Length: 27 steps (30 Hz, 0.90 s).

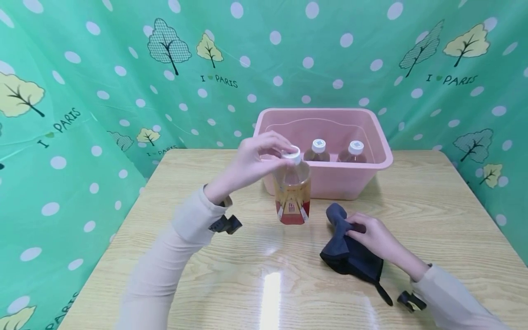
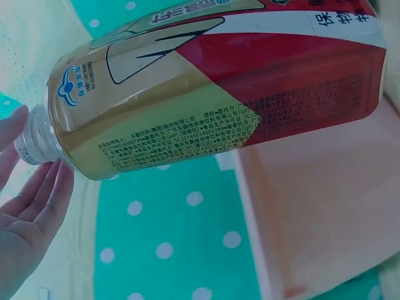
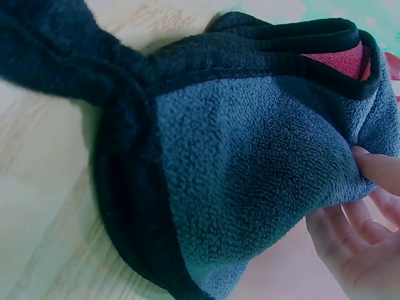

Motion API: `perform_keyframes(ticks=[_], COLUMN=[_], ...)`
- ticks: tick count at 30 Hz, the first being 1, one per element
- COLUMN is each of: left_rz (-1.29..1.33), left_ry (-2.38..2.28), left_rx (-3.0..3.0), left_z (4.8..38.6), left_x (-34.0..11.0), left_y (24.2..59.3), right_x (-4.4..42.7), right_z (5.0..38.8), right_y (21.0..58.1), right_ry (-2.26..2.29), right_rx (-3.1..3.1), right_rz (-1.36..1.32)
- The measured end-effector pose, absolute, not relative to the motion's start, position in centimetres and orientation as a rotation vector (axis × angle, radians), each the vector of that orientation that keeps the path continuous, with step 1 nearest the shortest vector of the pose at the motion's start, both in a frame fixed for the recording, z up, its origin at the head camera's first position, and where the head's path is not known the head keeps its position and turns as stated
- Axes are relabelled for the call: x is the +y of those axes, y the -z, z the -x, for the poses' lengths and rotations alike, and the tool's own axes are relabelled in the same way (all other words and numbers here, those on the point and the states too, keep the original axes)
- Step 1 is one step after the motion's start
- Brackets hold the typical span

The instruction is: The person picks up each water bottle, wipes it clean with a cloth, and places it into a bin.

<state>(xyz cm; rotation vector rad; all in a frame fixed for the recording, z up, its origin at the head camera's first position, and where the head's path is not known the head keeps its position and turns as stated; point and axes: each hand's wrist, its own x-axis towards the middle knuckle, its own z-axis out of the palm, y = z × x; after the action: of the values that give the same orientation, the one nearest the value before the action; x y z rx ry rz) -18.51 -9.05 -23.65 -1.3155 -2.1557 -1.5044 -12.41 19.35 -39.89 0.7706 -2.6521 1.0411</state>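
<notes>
By its white cap, my left hand (image 1: 264, 158) holds a drink bottle (image 1: 292, 197) upright in front of the pink bin (image 1: 330, 181). The left wrist view shows the bottle's gold and red printed label (image 2: 219, 94) close up, with thumb and fingers around the cap and neck. To the right, my right hand (image 1: 373, 236) pinches a dark grey cloth (image 1: 350, 256) with black edging, part of it bunched upward. In the right wrist view the cloth (image 3: 250, 162) looks fleecy, and a bit of pink shows inside its fold.
Two more bottles with white caps, a middle one (image 1: 317, 151) and a right one (image 1: 353, 152), stand inside the bin. The wooden table (image 1: 231, 284) reaches back to a green dotted curtain (image 1: 288, 55), which also hangs along both sides.
</notes>
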Motion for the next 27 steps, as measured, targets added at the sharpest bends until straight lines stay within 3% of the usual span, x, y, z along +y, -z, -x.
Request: perform_keyframes(ticks=[27], left_rz=[1.118], left_ry=[1.450], left_rx=[-2.402], left_z=[21.8], left_x=[-9.5], left_y=[14.6], right_x=[20.1], right_z=[11.8], right_y=[40.0], right_ry=[-1.086], right_rx=[-2.676], right_rz=[-0.746])
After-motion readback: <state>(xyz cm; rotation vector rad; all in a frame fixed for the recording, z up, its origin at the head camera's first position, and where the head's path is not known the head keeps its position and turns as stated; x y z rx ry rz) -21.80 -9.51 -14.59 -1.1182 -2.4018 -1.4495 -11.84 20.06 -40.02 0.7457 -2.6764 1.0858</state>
